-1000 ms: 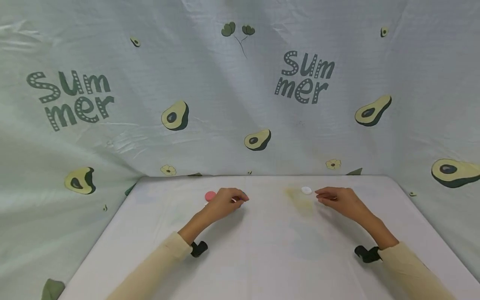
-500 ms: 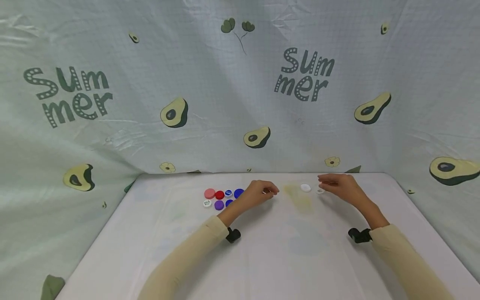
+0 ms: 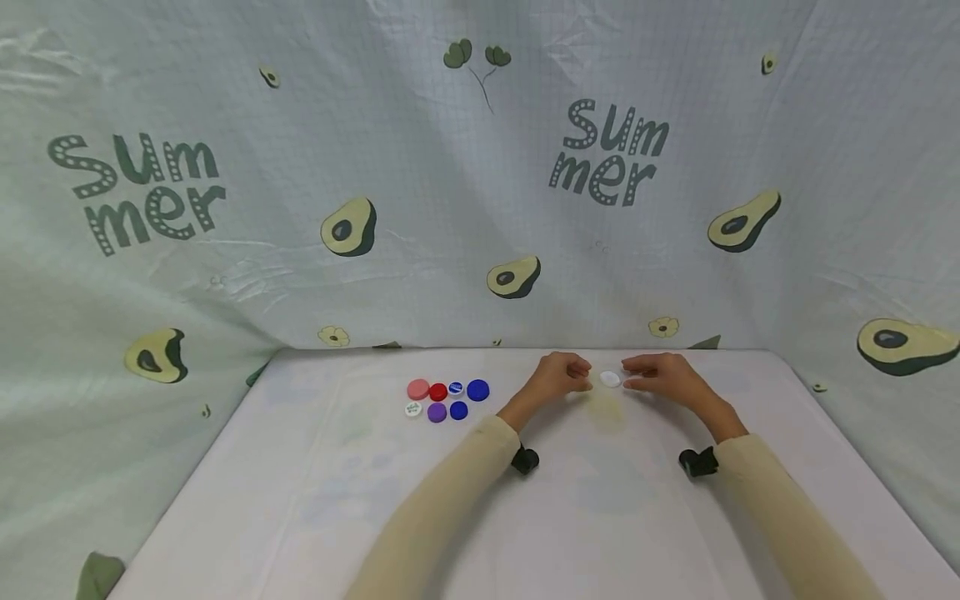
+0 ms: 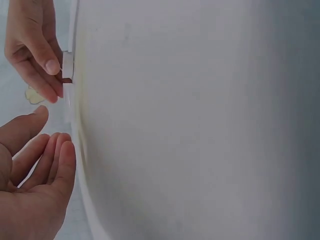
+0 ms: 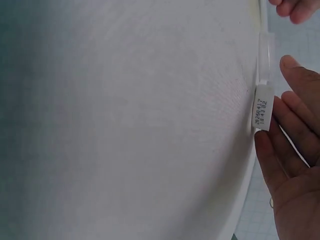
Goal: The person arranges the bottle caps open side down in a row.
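Near the far right of the tabletop, a flat white bottle cap (image 3: 610,379) lies between the two hands. My right hand (image 3: 663,377) is beside it, with a smaller white bottle cap (image 5: 262,107), printed with a date code, at its fingertips. In the right wrist view the fingers touch one end of this cap, its other end lies close to the flat cap (image 5: 267,56), and the thumb stands apart. My left hand (image 3: 557,375) hovers left of the flat cap, its fingers slightly bent, thumb apart, and holds nothing.
Left of the left hand lie several bottle caps in two rows, among them a pink one (image 3: 417,389), a red one (image 3: 438,392), a large blue one (image 3: 477,390) and a purple one (image 3: 437,412). A printed cloth (image 3: 420,300) hangs behind the table's far edge.
My left hand has moved right, away from the coloured caps, which now show fully, to beside the flat white cap. My right hand has shifted slightly left with the smaller white cap.
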Motion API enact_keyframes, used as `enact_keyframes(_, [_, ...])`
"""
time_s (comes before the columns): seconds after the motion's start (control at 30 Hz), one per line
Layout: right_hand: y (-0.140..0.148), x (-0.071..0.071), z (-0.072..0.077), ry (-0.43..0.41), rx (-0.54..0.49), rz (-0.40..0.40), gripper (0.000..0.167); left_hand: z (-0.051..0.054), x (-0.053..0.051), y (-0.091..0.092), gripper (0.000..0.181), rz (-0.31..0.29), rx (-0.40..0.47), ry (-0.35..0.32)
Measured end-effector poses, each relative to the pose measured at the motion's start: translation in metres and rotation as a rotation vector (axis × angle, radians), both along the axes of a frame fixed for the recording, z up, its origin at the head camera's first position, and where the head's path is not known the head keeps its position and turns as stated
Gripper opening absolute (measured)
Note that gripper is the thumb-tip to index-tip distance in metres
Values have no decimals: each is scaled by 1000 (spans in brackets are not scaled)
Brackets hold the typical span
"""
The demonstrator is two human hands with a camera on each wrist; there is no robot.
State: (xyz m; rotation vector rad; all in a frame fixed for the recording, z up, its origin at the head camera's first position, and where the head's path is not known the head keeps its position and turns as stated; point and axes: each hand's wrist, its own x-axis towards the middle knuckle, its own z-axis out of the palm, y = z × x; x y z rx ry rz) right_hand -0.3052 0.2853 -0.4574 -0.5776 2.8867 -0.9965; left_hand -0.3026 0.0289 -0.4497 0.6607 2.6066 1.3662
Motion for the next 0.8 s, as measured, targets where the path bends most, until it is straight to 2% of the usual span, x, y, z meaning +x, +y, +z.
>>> enact_keyframes(0.2, [-1,-8,13,-30,65,3,49,4,-13,20,29,38,23,-32])
enact_keyframes(0.3, [-2,-11,20,-56,87,5,49,5,-19,28,28,43,8,-29])
enact_keyframes(0.47, [-7,-15,23,-102,118,36,45,2,-25,37,30,12,-157,27])
enact_keyframes(0.53, [-11,-16,23,-107,126,52,43,2,-26,38,33,10,-226,40])
enact_keyframes(0.6, [-15,-17,23,-96,134,67,42,3,-26,38,35,19,-258,36])
enact_keyframes(0.8, [-21,-13,16,-105,126,25,40,2,-18,42,33,80,-253,7])
